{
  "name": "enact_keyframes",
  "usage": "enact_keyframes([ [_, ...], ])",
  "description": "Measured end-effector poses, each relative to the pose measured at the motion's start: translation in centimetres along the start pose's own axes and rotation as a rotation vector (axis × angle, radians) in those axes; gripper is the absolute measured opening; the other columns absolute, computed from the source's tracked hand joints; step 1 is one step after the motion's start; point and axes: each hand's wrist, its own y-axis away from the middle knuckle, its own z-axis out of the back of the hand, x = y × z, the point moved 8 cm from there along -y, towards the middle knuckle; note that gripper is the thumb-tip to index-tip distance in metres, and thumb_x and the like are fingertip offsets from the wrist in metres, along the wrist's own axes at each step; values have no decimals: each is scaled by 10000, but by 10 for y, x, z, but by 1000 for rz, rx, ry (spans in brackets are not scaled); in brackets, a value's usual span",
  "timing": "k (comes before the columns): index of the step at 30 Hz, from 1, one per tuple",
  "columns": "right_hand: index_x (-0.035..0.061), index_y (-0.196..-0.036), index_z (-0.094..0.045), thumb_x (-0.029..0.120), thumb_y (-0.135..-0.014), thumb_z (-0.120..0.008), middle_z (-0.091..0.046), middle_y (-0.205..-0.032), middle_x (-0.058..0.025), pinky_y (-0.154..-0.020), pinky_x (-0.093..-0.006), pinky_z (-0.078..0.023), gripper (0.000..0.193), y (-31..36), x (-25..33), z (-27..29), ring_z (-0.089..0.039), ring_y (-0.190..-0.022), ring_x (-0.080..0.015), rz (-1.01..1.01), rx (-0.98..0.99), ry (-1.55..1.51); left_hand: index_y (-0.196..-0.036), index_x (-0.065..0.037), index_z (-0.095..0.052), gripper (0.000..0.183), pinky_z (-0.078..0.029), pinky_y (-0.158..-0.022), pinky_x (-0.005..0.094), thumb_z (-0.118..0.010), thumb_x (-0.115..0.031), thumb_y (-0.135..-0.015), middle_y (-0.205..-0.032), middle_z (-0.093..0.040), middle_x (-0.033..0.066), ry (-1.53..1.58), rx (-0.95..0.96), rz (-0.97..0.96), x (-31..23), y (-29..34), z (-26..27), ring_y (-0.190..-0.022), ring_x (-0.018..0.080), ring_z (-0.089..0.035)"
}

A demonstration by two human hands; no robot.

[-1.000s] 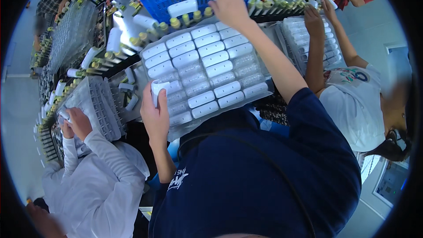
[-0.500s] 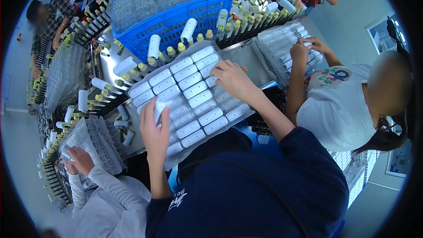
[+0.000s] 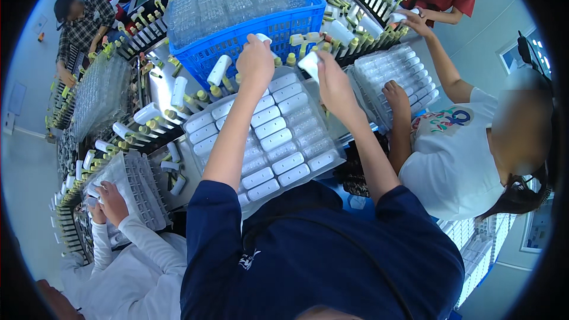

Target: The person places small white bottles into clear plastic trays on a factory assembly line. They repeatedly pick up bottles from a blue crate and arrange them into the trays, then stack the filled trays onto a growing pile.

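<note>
A clear plastic tray (image 3: 325, 140) lies in front of me, partly filled with rows of white oblong casings (image 3: 275, 126). Some of its pockets hold no casing. Beyond its far edge, my left hand (image 3: 255, 66) is closed on a white casing (image 3: 262, 38) by the line of pegs; only its top shows. To the right, my right hand (image 3: 338, 88) grips another white casing (image 3: 309, 64), tilted above the tray's far right corner. Between and beside my hands stand yellow-green-topped pegs (image 3: 291, 59). One more white casing (image 3: 219, 70) leans on a peg left of my left hand.
A blue crate (image 3: 255, 26) with stacked clear trays stands behind the pegs. On the right, a co-worker in a white shirt (image 3: 453, 136) reaches over another tray (image 3: 385, 71). A white-sleeved co-worker (image 3: 151, 261) handles a tray (image 3: 139, 189) at the left.
Both my hands have moved from over the tray to the peg line beyond it. Each now grips a casing there. The casing formerly in my left hand is gone from above the tray.
</note>
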Motion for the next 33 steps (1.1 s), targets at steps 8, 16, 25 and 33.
enact_keyframes([
  [8,-115,-1148,-567,388,-1078,-594,-698,-1022,-334,-777,-483,-563,509,-68,-93,-87,-727,-942,-448,-378,5,-247,-1176,40,-641,390,-589,-872,529,-667,-310,-1007,-1059,-760,278,1,70,92,48,-7,41,-1013,435,-755],
  [16,-107,-1158,-592,371,-1026,-667,-725,-1037,-361,-897,-554,-572,502,-102,4,-170,-720,-1042,-516,-143,350,162,-1244,44,-610,436,-597,-843,541,-664,-326,-1018,-1104,-743,266,-115,157,91,111,8,59,-1023,452,-740],
  [25,-54,-1425,-464,264,-932,-777,-665,-1208,-207,-739,-415,-628,665,-56,89,-223,-757,-946,-375,301,191,407,-1189,-47,-536,304,-613,-704,490,-668,-258,-1014,-1052,-700,162,-453,-168,-47,157,33,84,-888,358,-751],
  [33,19,-1560,-395,232,-942,-752,-518,-1552,-184,-1131,-528,-474,745,-19,123,-234,-508,-1428,-386,577,275,298,-1325,-91,-573,563,-523,-937,546,-806,-337,-876,-1315,-652,137,-520,-154,-109,190,51,115,-1170,375,-635],
])
